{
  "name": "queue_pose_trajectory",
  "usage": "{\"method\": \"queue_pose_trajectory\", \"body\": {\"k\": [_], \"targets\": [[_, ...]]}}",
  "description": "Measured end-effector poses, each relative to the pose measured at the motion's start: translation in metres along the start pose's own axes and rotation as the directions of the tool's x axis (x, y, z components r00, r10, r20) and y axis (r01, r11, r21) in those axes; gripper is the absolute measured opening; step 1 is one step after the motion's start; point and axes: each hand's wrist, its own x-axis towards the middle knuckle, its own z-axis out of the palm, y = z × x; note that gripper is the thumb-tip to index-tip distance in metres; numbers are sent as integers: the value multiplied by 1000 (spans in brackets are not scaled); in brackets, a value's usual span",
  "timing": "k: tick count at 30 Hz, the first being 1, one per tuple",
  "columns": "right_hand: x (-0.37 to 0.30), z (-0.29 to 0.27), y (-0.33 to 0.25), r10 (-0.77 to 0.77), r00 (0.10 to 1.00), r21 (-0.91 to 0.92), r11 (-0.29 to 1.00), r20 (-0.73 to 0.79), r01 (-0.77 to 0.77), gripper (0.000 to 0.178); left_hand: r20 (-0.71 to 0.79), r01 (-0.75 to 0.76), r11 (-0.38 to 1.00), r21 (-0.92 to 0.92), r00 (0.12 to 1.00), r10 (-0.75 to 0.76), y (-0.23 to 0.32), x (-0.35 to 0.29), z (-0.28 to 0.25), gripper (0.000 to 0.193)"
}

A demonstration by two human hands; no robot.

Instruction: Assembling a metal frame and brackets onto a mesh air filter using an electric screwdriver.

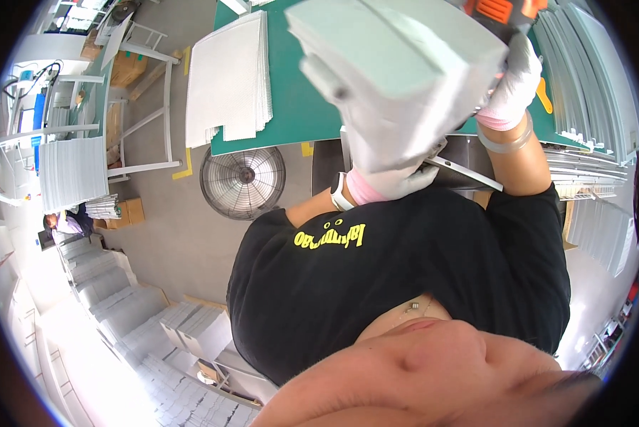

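A large pale grey-white box-shaped part (412, 64) with folded edges fills the space in front of my chest, tilted over the table. My left hand (398, 183), in a white glove with a pink cuff, is closed on its lower end, the fingertips partly hidden. My right hand (513, 84), gloved the same way, is raised at the part's right side and wrapped round an orange-and-black power tool (503, 10). The upper frame edge cuts the tool off, and its tip is out of sight.
A green-topped table (287, 107) carries a stack of white sheets (227, 78) at left. To the right lie a yellow-orange tool handle (544, 95) and stacked long white panels (572, 71). A round floor fan (243, 182) stands below the table's left edge.
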Motion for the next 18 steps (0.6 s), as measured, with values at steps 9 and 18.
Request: {"method": "queue_pose_trajectory", "body": {"k": [9, 18], "targets": [[-2, 5, 21, 72, 890, 323, 916, 451, -238, 53, 113, 131, 991, -5, 985, -129, -17, -16, 25, 51], [30, 93, -51, -80, 918, 134, 991, 389, 30, 47, -40, 74, 962, 261, 997, -66, -2, 17, -16, 36]]}}
